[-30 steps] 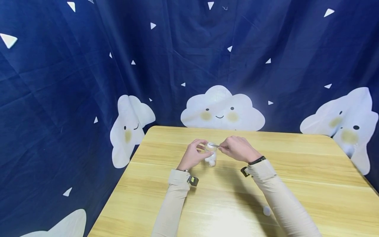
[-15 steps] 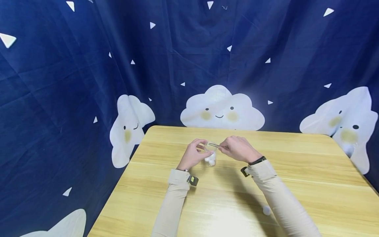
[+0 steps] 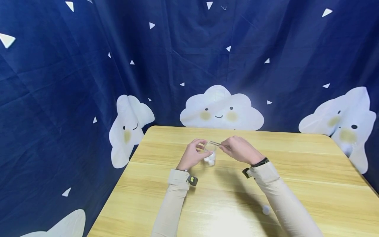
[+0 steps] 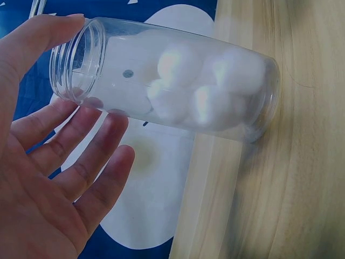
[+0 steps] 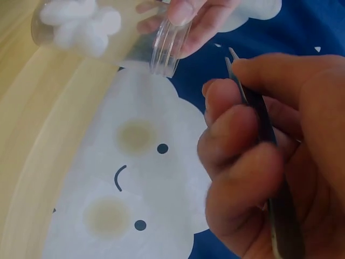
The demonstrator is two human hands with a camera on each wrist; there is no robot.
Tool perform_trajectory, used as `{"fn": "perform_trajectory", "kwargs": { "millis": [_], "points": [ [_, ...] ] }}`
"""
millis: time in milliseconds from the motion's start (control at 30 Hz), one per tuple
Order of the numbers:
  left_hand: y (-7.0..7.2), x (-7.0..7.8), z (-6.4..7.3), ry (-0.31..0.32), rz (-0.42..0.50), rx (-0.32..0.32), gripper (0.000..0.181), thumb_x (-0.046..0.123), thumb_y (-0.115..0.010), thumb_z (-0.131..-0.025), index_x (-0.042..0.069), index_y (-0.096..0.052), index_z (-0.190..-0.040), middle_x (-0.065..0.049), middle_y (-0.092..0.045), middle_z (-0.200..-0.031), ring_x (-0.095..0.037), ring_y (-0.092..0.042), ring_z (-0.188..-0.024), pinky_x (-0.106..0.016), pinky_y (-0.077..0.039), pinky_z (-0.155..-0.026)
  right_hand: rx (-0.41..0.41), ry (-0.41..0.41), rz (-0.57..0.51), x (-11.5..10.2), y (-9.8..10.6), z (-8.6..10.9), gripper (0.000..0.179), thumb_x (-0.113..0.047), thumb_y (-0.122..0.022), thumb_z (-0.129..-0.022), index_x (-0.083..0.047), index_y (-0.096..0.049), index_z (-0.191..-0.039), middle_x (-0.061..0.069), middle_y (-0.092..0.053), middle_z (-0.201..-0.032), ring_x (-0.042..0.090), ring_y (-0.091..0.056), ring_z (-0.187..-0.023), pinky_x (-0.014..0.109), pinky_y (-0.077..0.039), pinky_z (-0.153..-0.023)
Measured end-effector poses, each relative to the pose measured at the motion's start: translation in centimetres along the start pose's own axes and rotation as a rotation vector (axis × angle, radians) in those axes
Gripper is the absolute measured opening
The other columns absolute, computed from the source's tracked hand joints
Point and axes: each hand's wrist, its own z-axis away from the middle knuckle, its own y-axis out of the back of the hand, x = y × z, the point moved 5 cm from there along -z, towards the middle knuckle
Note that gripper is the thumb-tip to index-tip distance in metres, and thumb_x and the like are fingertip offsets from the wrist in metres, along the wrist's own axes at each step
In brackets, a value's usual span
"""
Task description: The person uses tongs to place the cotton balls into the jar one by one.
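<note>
A clear jar [image 4: 126, 91] with a threaded neck stands on the table, with several white cotton balls [image 4: 180, 70] heaped in its lower part. My left hand [image 3: 191, 155] steadies it near the mouth, thumb on one side and fingertips on the other. Tweezers [image 5: 263, 116] with a dark body and bright tips are gripped in my right hand [image 3: 240, 149], thumb against curled fingers. In the right wrist view the tweezer tips are slightly apart with nothing between them, outside the jar mouth. Seen from the head, they point left across the top of the jar.
A single loose cotton ball [image 3: 265, 210] lies on the wooden table [image 3: 142, 191], beside my right forearm. Behind the table's far edge hangs a dark blue curtain [image 3: 165, 65] printed with white clouds and triangles.
The cotton ball that was at the tweezer tips in the jar mouth is now gone from there. The tweezers have lifted slightly toward the far rim. My left hand keeps its place.
</note>
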Motion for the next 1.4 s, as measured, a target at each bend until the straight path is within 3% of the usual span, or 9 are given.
{"fn": "perform_trajectory", "kwargs": {
  "millis": [400,800,967,1033,1400],
  "points": [
    [-0.1,-0.1,0.0,0.022,0.012,0.003,0.055,0.04,-0.085,-0.085,0.017,-0.066,-0.132,-0.001,-0.067,-0.129,-0.025,-0.07,-0.106,-0.04,-0.06,-0.091,0.032,-0.042,-0.085,0.7,0.2,1.5,0.039,-0.014,-0.061,-0.104,-0.019,-0.045,-0.068,-0.01,-0.03,-0.064,0.002,-0.034,-0.056,0.021,-0.033,-0.056],
    [-0.1,-0.1,0.2,0.033,0.009,0.007,0.055,0.038,-0.085,-0.085,0.018,-0.066,-0.133,-0.001,-0.067,-0.13,-0.022,-0.069,-0.106,-0.037,-0.06,-0.091,0.07,-0.089,-0.106,1.4,0.3,3.8,0.028,-0.008,-0.058,-0.1,-0.015,-0.051,-0.074,-0.01,-0.034,-0.063,0.001,-0.032,-0.052,0.019,-0.029,-0.048],
    [-0.1,0.0,0.2,0.028,0.013,0.003,0.055,0.037,-0.086,-0.085,0.017,-0.066,-0.132,-0.002,-0.067,-0.129,-0.023,-0.069,-0.106,-0.038,-0.06,-0.09,0.088,-0.132,-0.107,2.0,0.7,5.1,0.007,-0.011,-0.063,-0.099,-0.007,-0.062,-0.093,-0.008,-0.044,-0.064,0.002,-0.036,-0.051,0.02,-0.03,-0.046],
    [-0.1,0.0,0.1,0.022,0.015,0.001,0.055,0.038,-0.086,-0.085,0.017,-0.066,-0.133,-0.001,-0.067,-0.129,-0.023,-0.07,-0.106,-0.038,-0.06,-0.09,0.098,-0.149,-0.103,2.2,0.8,5.7,0.007,-0.012,-0.064,-0.098,-0.005,-0.061,-0.099,-0.008,-0.045,-0.064,0.002,-0.037,-0.05,0.02,-0.031,-0.045],
    [0.0,-0.2,-0.2,0.026,0.012,0.004,0.054,0.037,-0.085,-0.085,0.018,-0.066,-0.132,0.0,-0.068,-0.128,-0.023,-0.069,-0.106,-0.038,-0.06,-0.089,0.104,-0.134,-0.097,2.6,1.6,8.3,0.009,-0.009,-0.064,-0.097,-0.011,-0.056,-0.095,-0.011,-0.04,-0.063,-0.002,-0.031,-0.05,0.018,-0.028,-0.046]
  ]
}}
